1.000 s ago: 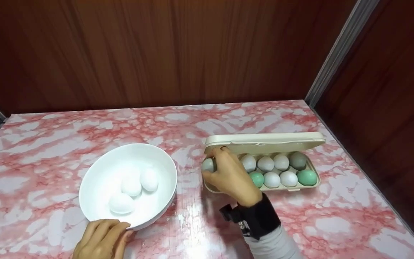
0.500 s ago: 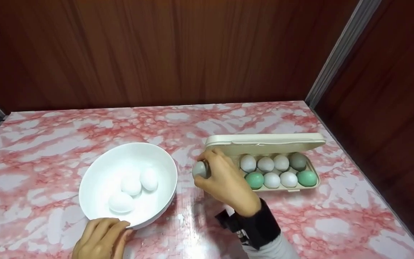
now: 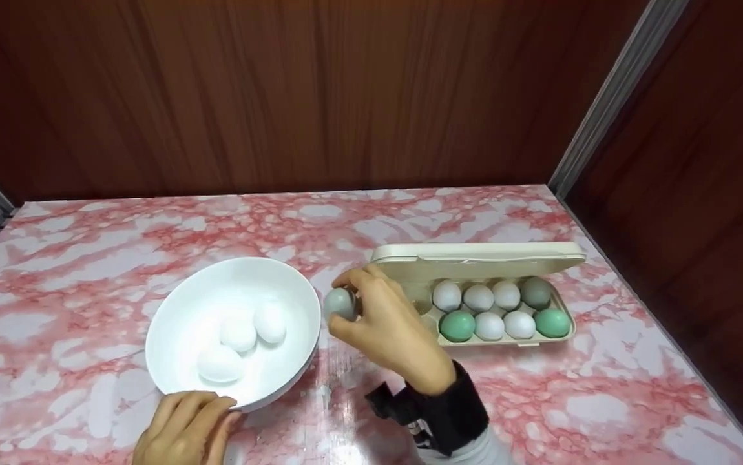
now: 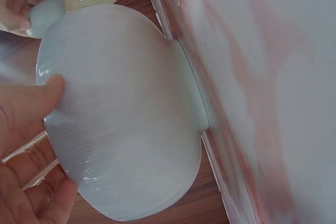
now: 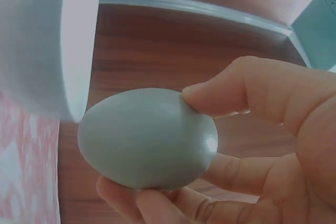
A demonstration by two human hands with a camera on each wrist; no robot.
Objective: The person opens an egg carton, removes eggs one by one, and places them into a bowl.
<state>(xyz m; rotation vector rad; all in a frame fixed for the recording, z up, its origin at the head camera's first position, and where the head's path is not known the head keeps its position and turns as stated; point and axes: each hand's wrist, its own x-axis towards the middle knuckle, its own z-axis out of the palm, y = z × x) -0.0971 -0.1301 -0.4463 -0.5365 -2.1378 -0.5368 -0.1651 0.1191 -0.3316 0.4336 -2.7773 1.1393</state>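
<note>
Between the bowl (image 3: 232,332) and the carton (image 3: 475,261), just above the bench (image 3: 604,400) near its middle, a grey egg (image 3: 340,303) is being held by the right hand (image 3: 387,329), pinched between thumb and curled fingers. The bowl's near rim is being gripped by the left hand (image 3: 184,429), thumb pressed on the outer wall, close to the bench's front edge. Three white eggs (image 3: 242,342) are already lying in the bowl; eight eggs (image 3: 494,310) are being kept in the open carton toward the right edge, with the left-hand cups standing vacant. By that count, the work is judged to be under way, with most of it left. The held egg is being shown as smooth, matt grey-green and unbroken, its blunt end pointing toward the bowl's rim.
</note>
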